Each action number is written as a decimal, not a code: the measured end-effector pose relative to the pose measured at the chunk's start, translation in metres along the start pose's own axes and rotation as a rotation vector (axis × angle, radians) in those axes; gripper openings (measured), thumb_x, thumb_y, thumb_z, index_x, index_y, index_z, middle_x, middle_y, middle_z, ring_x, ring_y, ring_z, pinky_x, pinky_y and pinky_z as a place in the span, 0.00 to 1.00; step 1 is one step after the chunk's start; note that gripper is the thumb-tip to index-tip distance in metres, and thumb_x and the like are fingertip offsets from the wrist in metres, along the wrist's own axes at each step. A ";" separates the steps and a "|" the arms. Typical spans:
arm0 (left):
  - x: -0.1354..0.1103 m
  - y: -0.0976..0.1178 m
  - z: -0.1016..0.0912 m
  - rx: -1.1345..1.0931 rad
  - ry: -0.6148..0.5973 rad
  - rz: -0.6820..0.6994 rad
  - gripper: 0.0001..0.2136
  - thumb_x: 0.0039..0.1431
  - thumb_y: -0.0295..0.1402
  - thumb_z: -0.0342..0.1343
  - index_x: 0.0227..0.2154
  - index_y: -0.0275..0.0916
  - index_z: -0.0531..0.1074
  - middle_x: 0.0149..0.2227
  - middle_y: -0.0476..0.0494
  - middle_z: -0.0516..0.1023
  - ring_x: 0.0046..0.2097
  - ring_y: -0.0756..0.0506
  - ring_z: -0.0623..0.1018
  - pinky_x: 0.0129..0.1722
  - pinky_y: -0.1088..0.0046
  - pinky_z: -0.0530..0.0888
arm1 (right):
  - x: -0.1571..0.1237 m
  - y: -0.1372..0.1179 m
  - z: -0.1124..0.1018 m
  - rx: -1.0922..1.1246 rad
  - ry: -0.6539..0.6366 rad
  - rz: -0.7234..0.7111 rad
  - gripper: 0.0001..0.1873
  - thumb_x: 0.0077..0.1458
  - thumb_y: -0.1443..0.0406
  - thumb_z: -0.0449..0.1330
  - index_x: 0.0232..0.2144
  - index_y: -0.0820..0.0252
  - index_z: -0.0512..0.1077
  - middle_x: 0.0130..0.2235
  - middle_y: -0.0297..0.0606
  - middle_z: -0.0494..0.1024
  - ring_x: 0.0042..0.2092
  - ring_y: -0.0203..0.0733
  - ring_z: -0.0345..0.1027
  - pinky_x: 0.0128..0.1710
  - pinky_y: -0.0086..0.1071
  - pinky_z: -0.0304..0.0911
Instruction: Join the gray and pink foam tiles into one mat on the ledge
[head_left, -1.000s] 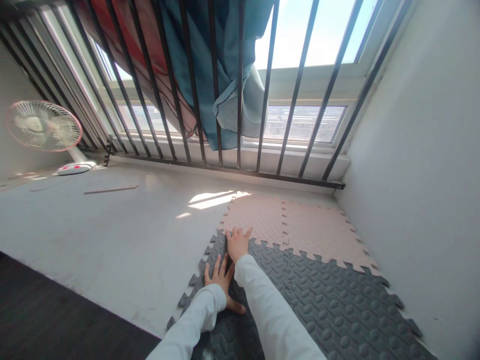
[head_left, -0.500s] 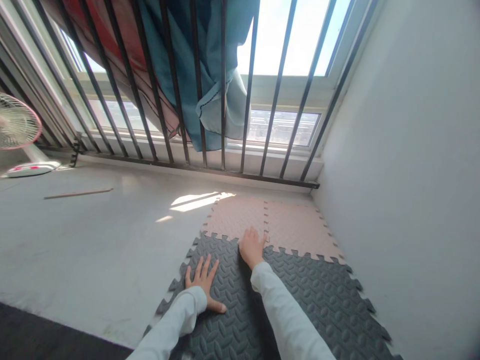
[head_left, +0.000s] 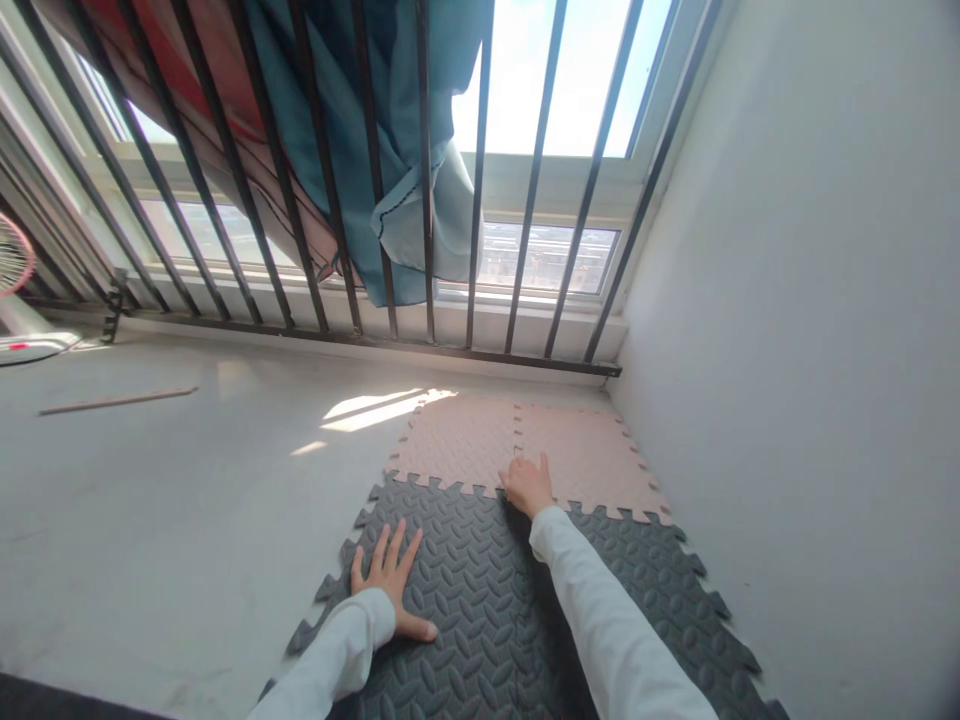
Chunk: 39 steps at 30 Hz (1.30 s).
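My left hand [head_left: 388, 580] lies flat with spread fingers on a dark grey foam floor tile [head_left: 461, 590] with a raised leaf-like pattern. My right hand [head_left: 528, 486] is curled, one finger sticking up, and presses down where the grey tiles meet the pink ones. Its inner fingers are partly hidden. Beyond it lie a left pink foam tile [head_left: 457, 440] and a right pink foam tile [head_left: 581, 455], joined by toothed edges. Under and right of my right sleeve is a second grey foam tile [head_left: 652, 590] with round bumps.
A white wall [head_left: 810, 350] runs along the right. Dark metal railings [head_left: 427, 200] stand before a window, with a blue curtain [head_left: 405, 180] behind them. On the pale floor [head_left: 187, 510] at left lie a thin stick [head_left: 120, 401] and, farther back, part of a fan [head_left: 13, 255].
My right hand has shifted slightly right along the pink-grey seam, its fingers more curled with one raised. My left hand stays spread on the grey tile. The camera view has swung a little right.
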<state>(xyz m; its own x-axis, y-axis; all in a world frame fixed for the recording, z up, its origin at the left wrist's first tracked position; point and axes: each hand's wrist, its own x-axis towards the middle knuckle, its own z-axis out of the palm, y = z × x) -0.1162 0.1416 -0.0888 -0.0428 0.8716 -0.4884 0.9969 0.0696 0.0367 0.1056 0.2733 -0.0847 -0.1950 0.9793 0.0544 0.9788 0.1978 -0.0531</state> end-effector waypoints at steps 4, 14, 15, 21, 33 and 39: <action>0.000 -0.001 0.001 0.006 -0.007 -0.003 0.56 0.23 0.53 0.57 0.59 0.49 0.35 0.62 0.50 0.27 0.62 0.38 0.30 0.55 0.47 0.33 | 0.018 0.005 -0.004 0.003 0.011 0.025 0.21 0.58 0.60 0.39 0.42 0.62 0.68 0.48 0.48 0.69 0.50 0.45 0.58 0.54 0.46 0.35; -0.005 0.001 -0.003 0.017 -0.026 -0.015 0.55 0.24 0.51 0.57 0.59 0.47 0.35 0.62 0.48 0.27 0.62 0.39 0.30 0.55 0.48 0.32 | 0.036 0.015 0.010 0.078 -0.031 0.022 0.23 0.57 0.57 0.42 0.48 0.64 0.63 0.52 0.50 0.64 0.57 0.46 0.49 0.56 0.48 0.30; -0.006 0.002 -0.004 0.022 -0.028 -0.019 0.55 0.24 0.50 0.57 0.59 0.47 0.35 0.62 0.48 0.27 0.62 0.39 0.30 0.55 0.48 0.32 | 0.037 0.017 0.009 0.084 -0.033 0.018 0.23 0.57 0.57 0.42 0.47 0.63 0.64 0.50 0.50 0.66 0.56 0.46 0.51 0.56 0.48 0.29; -0.008 0.001 -0.003 0.027 -0.013 -0.022 0.54 0.25 0.49 0.57 0.58 0.47 0.35 0.62 0.48 0.27 0.62 0.39 0.31 0.55 0.48 0.32 | 0.057 0.024 0.008 0.103 -0.027 0.039 0.26 0.57 0.56 0.41 0.52 0.66 0.59 0.55 0.50 0.61 0.58 0.46 0.47 0.56 0.48 0.34; -0.002 -0.005 0.005 0.030 0.003 -0.011 0.55 0.24 0.50 0.58 0.58 0.48 0.36 0.62 0.48 0.28 0.62 0.39 0.32 0.55 0.48 0.31 | 0.074 0.031 0.012 0.088 -0.043 0.043 0.26 0.56 0.56 0.41 0.48 0.68 0.64 0.51 0.51 0.66 0.54 0.46 0.55 0.56 0.45 0.34; 0.000 -0.007 0.013 0.027 0.058 -0.006 0.55 0.22 0.49 0.59 0.58 0.48 0.38 0.62 0.47 0.30 0.62 0.37 0.34 0.55 0.47 0.32 | 0.098 0.035 0.009 0.074 -0.006 0.065 0.28 0.54 0.56 0.43 0.52 0.69 0.58 0.56 0.52 0.58 0.52 0.50 0.55 0.47 0.42 0.50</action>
<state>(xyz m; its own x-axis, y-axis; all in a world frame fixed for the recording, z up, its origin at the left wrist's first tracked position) -0.1227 0.1346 -0.1007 -0.0519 0.8978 -0.4373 0.9980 0.0623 0.0096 0.1203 0.3762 -0.0901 -0.1318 0.9904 0.0426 0.9821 0.1363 -0.1298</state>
